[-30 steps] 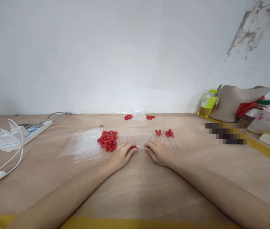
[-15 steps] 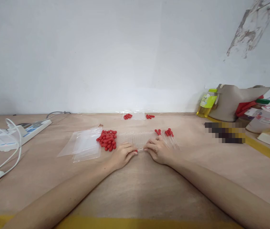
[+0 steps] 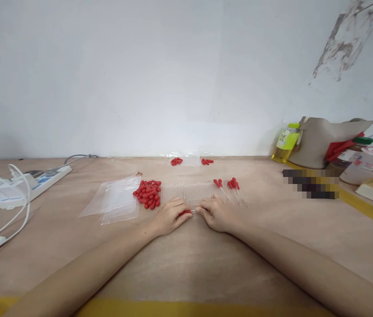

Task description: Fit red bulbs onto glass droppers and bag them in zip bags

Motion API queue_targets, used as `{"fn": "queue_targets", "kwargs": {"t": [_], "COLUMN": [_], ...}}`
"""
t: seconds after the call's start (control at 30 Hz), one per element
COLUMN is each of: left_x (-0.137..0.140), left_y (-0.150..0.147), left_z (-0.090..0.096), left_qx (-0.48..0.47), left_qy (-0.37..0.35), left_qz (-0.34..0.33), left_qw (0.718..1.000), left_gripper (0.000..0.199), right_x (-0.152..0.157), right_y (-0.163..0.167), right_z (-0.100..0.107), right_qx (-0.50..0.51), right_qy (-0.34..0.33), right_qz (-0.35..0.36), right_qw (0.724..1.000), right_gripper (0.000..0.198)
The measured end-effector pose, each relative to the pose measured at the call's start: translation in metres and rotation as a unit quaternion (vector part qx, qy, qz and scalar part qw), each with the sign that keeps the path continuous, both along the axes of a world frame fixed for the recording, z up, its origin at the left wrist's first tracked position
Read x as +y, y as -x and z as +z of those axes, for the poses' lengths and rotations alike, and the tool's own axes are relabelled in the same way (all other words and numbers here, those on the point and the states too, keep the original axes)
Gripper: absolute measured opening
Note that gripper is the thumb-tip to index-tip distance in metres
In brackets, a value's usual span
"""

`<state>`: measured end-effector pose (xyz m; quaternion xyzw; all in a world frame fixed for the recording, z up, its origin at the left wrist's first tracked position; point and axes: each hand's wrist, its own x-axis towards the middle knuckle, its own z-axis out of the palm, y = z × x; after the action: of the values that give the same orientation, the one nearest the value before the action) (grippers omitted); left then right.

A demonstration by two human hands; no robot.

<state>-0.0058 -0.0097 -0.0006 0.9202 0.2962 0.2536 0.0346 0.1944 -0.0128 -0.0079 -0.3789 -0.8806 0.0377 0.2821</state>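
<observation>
My left hand (image 3: 172, 216) is closed on a red rubber dropper bulb (image 3: 185, 212), its mouth turned to the right. Facing it, my right hand (image 3: 215, 213) pinches a thin clear glass dropper tube (image 3: 193, 211), whose end meets the bulb; how deep it sits I cannot tell. Just beyond both hands lies a row of clear glass tubes (image 3: 186, 192). A pile of red bulbs (image 3: 148, 193) is left of that row. To the right lie several droppers with red bulbs fitted (image 3: 234, 184).
Clear plastic bags (image 3: 117, 200) lie left of the bulb pile. Small groups of red bulbs (image 3: 176, 161) rest by the wall. A power strip (image 3: 34, 189) with white cables is at far left. A yellow-green bottle (image 3: 285, 143) and a grey bag (image 3: 325, 141) stand at right.
Both hands have shifted slightly toward me and closer together. More of the red bulb now shows at my left fingertips, and less of the tube shows between the hands.
</observation>
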Motion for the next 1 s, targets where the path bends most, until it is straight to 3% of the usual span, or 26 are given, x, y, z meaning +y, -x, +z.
{"fn": "queue_targets", "kwargs": {"t": [0.17, 0.33, 0.47, 0.57, 0.63, 0.73, 1.0], "left_x": [0.002, 0.005, 0.009, 0.011, 0.012, 0.011, 0.01], "left_y": [0.001, 0.007, 0.015, 0.017, 0.017, 0.015, 0.015], "left_z": [0.002, 0.001, 0.0, -0.002, -0.002, -0.002, 0.0], "left_qx": [-0.004, -0.039, -0.075, -0.068, -0.061, -0.058, -0.054], "left_qy": [-0.011, -0.026, -0.026, -0.018, -0.014, -0.012, 0.0], "left_qz": [0.012, 0.06, 0.119, 0.122, 0.116, 0.114, 0.109], "left_qw": [1.0, 0.997, 0.99, 0.99, 0.991, 0.992, 0.993], "left_gripper": [0.022, 0.021, 0.035, 0.03, 0.028, 0.026, 0.021], "right_x": [-0.002, 0.004, 0.028, 0.047, 0.055, 0.059, 0.062], "right_y": [0.001, -0.008, -0.038, -0.067, -0.081, -0.089, -0.085], "right_z": [0.008, 0.025, 0.039, 0.045, 0.045, 0.041, 0.029], "right_qx": [-0.011, -0.094, -0.035, 0.002, 0.022, 0.014, -0.042], "right_qy": [0.011, -0.061, -0.01, 0.075, 0.112, 0.137, 0.162], "right_qz": [0.017, 0.012, -0.108, -0.269, -0.335, -0.362, -0.364], "right_qw": [1.0, 0.994, 0.993, 0.96, 0.935, 0.922, 0.916], "right_gripper": [0.026, 0.019, 0.019, 0.015, 0.015, 0.025, 0.015]}}
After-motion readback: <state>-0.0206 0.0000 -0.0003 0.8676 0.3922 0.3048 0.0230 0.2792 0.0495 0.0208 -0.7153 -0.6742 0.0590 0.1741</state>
